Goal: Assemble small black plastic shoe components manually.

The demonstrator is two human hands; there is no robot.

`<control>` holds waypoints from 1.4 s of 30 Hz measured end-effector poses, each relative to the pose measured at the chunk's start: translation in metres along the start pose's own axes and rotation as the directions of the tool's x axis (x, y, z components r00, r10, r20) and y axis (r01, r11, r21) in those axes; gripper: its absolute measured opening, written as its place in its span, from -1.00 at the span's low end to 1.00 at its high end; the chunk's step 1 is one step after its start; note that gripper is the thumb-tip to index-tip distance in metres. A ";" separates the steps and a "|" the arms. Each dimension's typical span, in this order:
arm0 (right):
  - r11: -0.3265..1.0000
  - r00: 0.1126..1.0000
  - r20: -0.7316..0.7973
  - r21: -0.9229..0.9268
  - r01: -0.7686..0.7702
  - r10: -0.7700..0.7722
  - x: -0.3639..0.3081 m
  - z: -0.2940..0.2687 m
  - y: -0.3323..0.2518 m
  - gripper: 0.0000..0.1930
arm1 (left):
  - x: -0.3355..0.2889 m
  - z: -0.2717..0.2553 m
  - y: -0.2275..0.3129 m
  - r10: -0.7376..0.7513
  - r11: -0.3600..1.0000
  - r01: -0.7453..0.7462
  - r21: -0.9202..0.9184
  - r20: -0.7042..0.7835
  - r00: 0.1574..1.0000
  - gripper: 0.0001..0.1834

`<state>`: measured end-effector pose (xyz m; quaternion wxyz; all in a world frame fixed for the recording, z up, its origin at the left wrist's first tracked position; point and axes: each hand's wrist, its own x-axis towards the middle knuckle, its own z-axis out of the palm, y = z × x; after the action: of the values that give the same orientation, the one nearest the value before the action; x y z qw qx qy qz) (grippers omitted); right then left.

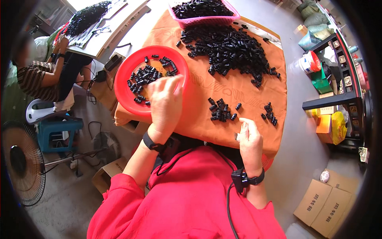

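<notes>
Evidently, the red round plastic basin point(121, 83) stood at the left of the orange cloth-covered counter point(199, 129) to suit your left hand point(164, 104). That hand hung over the basin's near right side; its fingers were blurred, so I could not tell whether they were apart, together or clamped on anything. Small black cylindrical pieces point(148, 76) lay loose inside the basin, whose raised wall probably kept them from rolling. Right of the basin, your right hand point(251, 143) had its fingers bent near a small black cluster point(219, 112); I could not tell whether they pinched anything. That cluster lay apart from the large black heap point(234, 51), up and right of the basin, perhaps for easier picking. The pink plastic basket point(234, 17), beyond the basin, held more, likely as stock.
</notes>
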<state>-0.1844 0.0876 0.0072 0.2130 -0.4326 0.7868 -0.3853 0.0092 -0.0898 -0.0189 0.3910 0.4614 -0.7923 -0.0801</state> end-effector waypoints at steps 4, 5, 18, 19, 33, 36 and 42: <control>1.000 1.000 0.015 0.004 0.001 -0.001 0.001 0.001 -0.004 -0.82 | -0.024 0.023 0.031 0.100 0.980 -0.033 -0.194 0.347 0.932 -0.85; 1.000 1.000 0.010 0.000 -0.002 0.002 0.001 0.000 -0.003 -0.82 | -0.028 0.031 0.037 0.098 0.984 -0.028 -0.178 0.400 0.911 -0.85; 1.000 1.000 0.008 -0.006 -0.011 0.011 -0.003 0.000 -0.003 -0.82 | -0.046 0.049 0.047 0.080 0.986 -0.023 -0.163 0.353 0.932 -0.83; 1.000 1.000 0.021 0.007 -0.015 0.014 -0.003 -0.001 -0.004 -0.82 | -0.047 0.044 0.049 0.044 0.964 0.045 -0.263 0.326 0.944 -0.83; 0.920 0.984 0.144 0.391 0.039 -0.103 -0.015 0.004 -0.024 -0.88 | -0.059 0.000 0.064 0.133 -0.219 0.868 -0.446 0.867 0.479 -0.76; 0.899 0.984 0.103 0.430 0.087 -0.145 -0.018 0.007 -0.023 -0.88 | -0.062 -0.002 0.066 0.199 -0.390 0.838 -0.382 0.854 0.481 -0.75; 0.906 0.972 0.183 0.420 0.061 -0.150 -0.023 0.005 -0.027 -0.83 | -0.072 0.007 0.059 0.230 -0.520 0.808 -0.277 0.865 0.445 -0.76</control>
<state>-0.1552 0.0958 0.0254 0.3602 -0.4584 0.6363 -0.5052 -0.0157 -0.0008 -0.0337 0.1964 0.1568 -0.1648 -0.9538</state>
